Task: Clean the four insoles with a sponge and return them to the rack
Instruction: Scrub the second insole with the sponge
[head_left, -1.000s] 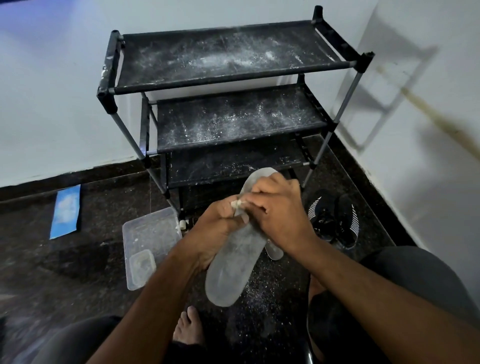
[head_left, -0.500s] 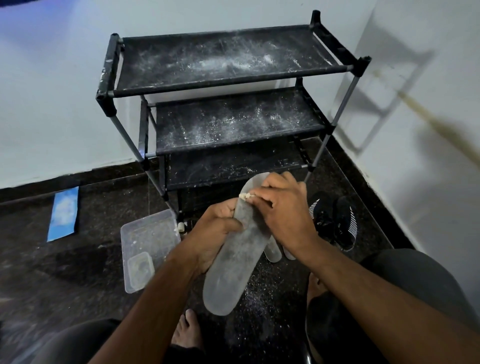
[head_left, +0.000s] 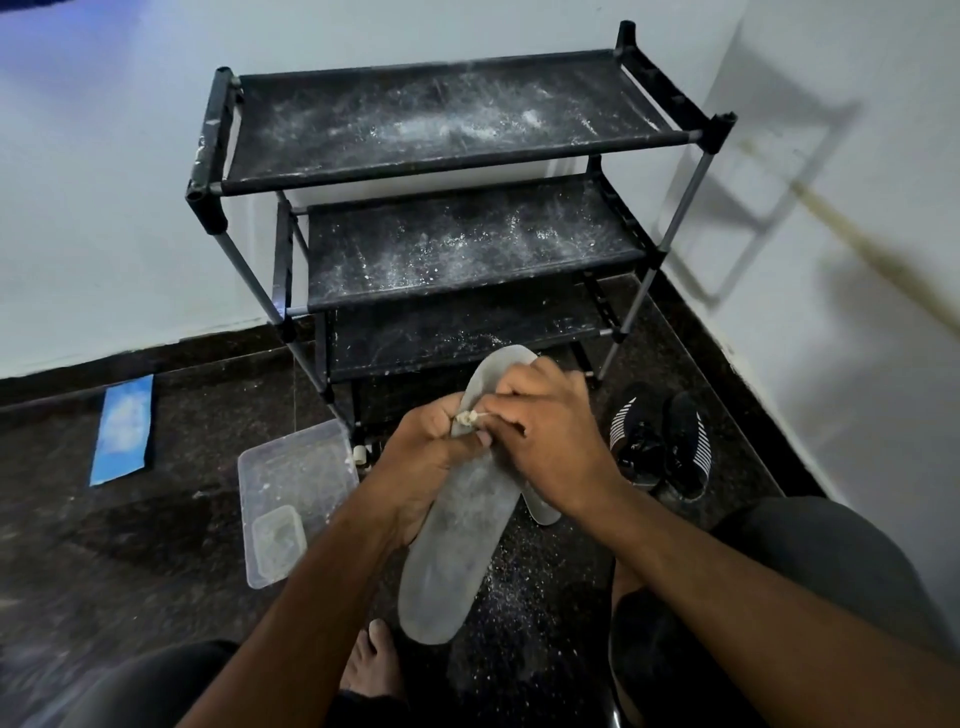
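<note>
A long grey insole (head_left: 457, 530) is held up in front of me, heel towards me and toe towards the rack. My left hand (head_left: 421, 462) grips its left edge near the middle. My right hand (head_left: 545, 441) lies over the upper part and pinches a small pale sponge scrap (head_left: 467, 418) against it. Another grey insole (head_left: 543, 512) peeks out on the floor below my right wrist. The black shoe rack (head_left: 457, 171), dusted with white powder, stands against the wall with bare shelves.
A clear plastic tray (head_left: 291, 483) with a small tub (head_left: 278, 535) in it lies on the dark floor at the left. A pair of black shoes (head_left: 660, 441) sits right of the rack. A blue strip (head_left: 124, 431) lies far left. My bare foot (head_left: 371, 660) is below.
My right hand with the sponge scrap has slid a little down the insole, from near the toe back towards my left hand. The insole stays held in the same place.
</note>
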